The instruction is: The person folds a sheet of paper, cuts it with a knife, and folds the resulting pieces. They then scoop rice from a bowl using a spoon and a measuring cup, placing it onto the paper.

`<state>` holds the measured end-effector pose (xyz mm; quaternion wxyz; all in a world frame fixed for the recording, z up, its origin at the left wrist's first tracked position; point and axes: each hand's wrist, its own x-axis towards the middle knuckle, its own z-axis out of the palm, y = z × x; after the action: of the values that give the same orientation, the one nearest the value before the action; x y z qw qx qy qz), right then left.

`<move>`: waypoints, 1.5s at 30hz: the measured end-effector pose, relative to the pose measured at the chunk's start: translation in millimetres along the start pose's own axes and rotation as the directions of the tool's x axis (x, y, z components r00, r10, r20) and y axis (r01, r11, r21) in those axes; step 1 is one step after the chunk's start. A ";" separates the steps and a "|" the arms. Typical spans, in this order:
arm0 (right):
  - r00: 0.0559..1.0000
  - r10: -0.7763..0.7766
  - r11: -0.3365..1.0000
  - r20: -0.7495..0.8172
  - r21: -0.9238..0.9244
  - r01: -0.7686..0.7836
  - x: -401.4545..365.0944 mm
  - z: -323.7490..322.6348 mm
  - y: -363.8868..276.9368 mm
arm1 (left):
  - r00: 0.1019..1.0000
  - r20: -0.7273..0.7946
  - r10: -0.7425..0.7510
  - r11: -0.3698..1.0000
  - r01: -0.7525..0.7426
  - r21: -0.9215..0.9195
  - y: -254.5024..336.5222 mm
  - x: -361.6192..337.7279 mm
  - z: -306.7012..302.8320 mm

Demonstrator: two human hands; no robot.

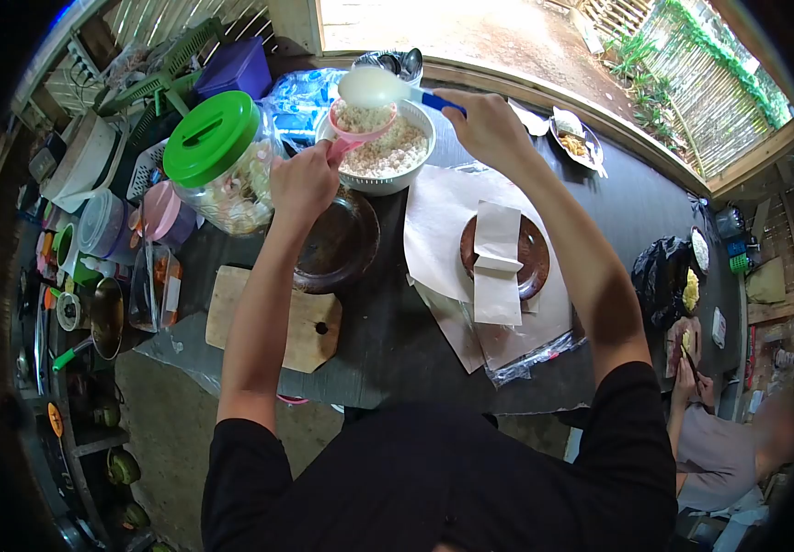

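My left hand (308,180) is closed round the handle of a pink scoop (351,138) filled with rice. Above it, my right hand (484,124) grips the blue handle of a spoon (374,89) with a pale, wide head. Both utensils are over a white basket (386,184) of rice (388,155). A dark brown mortar or bowl (337,244) lies below the basket. To the right, folded white paper (498,293) lies on a round brown plate (532,258), which sits on large sheets of paper (434,207).
A green-lidded jar (213,138) stands left of the basket. A wooden board (300,336) lies near the front edge. A plate of food (578,150) is at the back right. Another person (723,451) works at the far right beside a black bag (663,276).
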<state>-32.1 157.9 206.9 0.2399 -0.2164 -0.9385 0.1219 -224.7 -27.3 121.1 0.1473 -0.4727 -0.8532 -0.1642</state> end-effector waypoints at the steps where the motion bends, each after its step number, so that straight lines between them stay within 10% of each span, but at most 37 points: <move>1: 0.999 -0.051 0.997 -0.006 -0.059 0.051 0.0 3.9 4.1 | 1.000 0.011 0.013 1.000 -0.014 0.023 -0.5 0.6 -3.6; 12: 0.981 0.164 0.985 -0.102 -0.043 -0.169 -1.1 29.7 26.2 | 1.000 0.024 -0.016 1.000 0.016 0.014 -13.8 9.7 10.8; 19: 0.971 0.035 0.928 0.235 -0.368 0.056 -5.9 58.7 19.7 | 0.997 0.075 -0.007 0.997 0.001 0.080 -12.8 8.9 13.7; 31: 0.850 -0.044 0.998 0.525 0.061 0.014 13.8 60.6 19.5 | 0.989 0.139 -0.055 0.998 0.056 -0.006 -16.7 8.7 19.2; 33: 0.692 0.254 0.936 0.676 0.010 -0.353 20.5 55.6 16.1 | 0.992 0.121 -0.041 0.999 0.041 0.000 -15.2 8.0 15.8; 45: 0.810 0.393 0.777 0.434 0.314 -0.545 19.7 -2.6 40.0 | 0.994 0.079 -0.076 0.996 0.079 -0.034 -17.7 3.6 -5.3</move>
<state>-32.5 202.5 203.6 0.0740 -0.3647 -0.8300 0.4155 -241.2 -35.7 124.8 0.0989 -0.4478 -0.8728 -0.1672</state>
